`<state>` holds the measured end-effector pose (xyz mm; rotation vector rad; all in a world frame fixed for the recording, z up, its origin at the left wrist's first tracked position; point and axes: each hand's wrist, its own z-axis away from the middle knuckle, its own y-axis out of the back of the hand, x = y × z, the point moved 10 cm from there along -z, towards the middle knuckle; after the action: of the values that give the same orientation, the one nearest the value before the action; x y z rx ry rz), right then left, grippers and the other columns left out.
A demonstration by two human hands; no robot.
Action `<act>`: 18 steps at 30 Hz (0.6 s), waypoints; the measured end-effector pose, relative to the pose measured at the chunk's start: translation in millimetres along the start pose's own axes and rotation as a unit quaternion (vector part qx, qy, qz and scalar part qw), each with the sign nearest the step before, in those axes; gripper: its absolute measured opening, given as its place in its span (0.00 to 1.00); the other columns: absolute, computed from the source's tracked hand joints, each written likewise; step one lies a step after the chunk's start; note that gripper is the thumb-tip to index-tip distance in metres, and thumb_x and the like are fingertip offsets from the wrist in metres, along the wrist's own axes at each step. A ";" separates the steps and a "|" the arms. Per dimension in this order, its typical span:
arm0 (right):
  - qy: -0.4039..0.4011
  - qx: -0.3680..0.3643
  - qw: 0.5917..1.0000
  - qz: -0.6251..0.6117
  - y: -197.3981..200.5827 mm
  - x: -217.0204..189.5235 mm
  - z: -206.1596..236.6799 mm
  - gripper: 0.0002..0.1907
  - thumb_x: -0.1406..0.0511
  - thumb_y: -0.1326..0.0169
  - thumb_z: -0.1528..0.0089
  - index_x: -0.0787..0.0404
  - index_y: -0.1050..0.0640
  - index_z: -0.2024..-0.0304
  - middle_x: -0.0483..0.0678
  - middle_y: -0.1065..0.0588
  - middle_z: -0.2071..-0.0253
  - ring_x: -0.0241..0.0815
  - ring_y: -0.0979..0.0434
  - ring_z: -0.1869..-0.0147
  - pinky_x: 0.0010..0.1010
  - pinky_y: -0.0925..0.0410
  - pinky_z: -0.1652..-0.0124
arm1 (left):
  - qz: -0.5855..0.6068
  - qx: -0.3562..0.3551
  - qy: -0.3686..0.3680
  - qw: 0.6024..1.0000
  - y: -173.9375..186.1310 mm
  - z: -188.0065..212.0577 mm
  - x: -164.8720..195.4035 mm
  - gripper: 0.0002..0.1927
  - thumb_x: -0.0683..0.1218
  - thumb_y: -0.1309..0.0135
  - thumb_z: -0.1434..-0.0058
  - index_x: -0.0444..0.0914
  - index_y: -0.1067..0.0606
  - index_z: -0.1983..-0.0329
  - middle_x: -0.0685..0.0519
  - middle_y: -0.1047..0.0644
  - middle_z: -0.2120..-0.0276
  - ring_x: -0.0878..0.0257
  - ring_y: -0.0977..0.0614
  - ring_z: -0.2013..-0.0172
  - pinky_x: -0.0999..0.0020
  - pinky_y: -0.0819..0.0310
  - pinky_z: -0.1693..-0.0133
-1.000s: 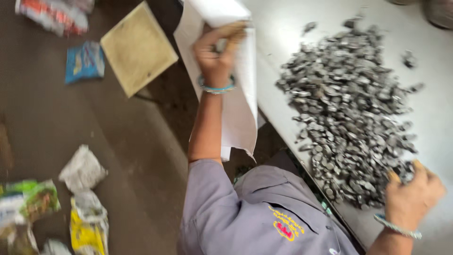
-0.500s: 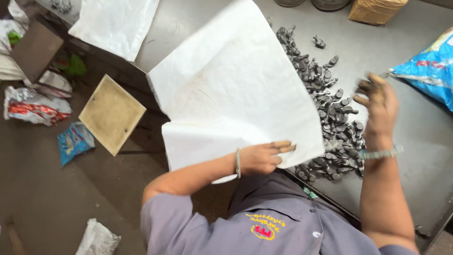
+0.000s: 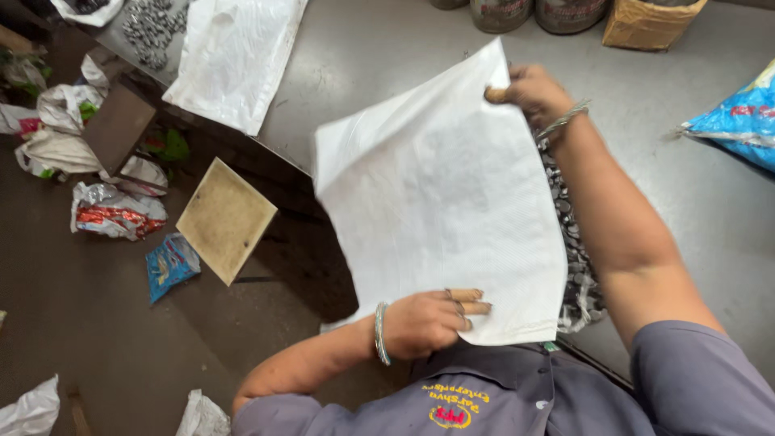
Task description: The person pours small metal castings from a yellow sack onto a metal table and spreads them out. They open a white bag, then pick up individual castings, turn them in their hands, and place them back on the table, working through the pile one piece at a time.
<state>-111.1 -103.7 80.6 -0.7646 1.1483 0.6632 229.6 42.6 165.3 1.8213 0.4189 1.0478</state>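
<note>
Woven white sack (image 3: 436,202) hangs spread between both hands, held over the edge of the grey metal table (image 3: 670,194) and covering most of a heap of small dark metal pieces (image 3: 575,258). Left hand (image 3: 424,321) pinches its near bottom edge; right hand (image 3: 531,90) clamps the far top corner. Another white sack (image 3: 234,48) lies further along the table.

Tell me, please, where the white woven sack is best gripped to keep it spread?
Probably by opposite edges: the white woven sack is limp and flat. The right hand pinches the far top corner from above; the left hand holds the near bottom edge.
</note>
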 end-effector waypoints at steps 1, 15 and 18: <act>0.045 -0.030 0.999 -0.005 4.3 -15.2 7.4 0.20 0.71 0.39 0.38 0.72 0.23 0.44 0.52 0.19 0.54 0.41 0.18 0.54 0.32 0.25 0.54 | 0.029 -0.020 0.014 0.999 -5.5 0.5 -10.7 0.03 0.37 0.46 0.59 0.33 0.28 0.82 0.46 0.21 0.63 0.44 0.26 0.35 0.52 0.38 0.32; 0.055 0.142 0.980 -0.127 49.0 147.5 234.2 0.30 0.70 0.36 0.44 0.64 0.29 0.40 0.50 0.23 0.49 0.41 0.21 0.47 0.32 0.26 0.49 | -0.463 -0.083 0.541 0.697 142.5 189.4 -272.6 0.10 0.43 0.46 0.39 0.40 0.14 0.66 0.39 0.19 0.56 0.43 0.22 0.44 0.55 0.34 0.41; 0.039 0.199 0.909 -0.364 56.9 187.7 234.9 0.29 0.63 0.41 0.37 0.62 0.31 0.34 0.50 0.25 0.42 0.40 0.22 0.40 0.31 0.27 0.44 | -0.456 -0.193 0.575 0.652 143.8 211.9 -309.7 0.15 0.44 0.53 0.32 0.43 0.14 0.61 0.46 0.16 0.57 0.57 0.21 0.45 0.53 0.54 0.25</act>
<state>23.5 133.6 -58.0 -0.7950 0.9269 -0.2278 200.5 -353.8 105.3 0.1629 1.5221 1.2373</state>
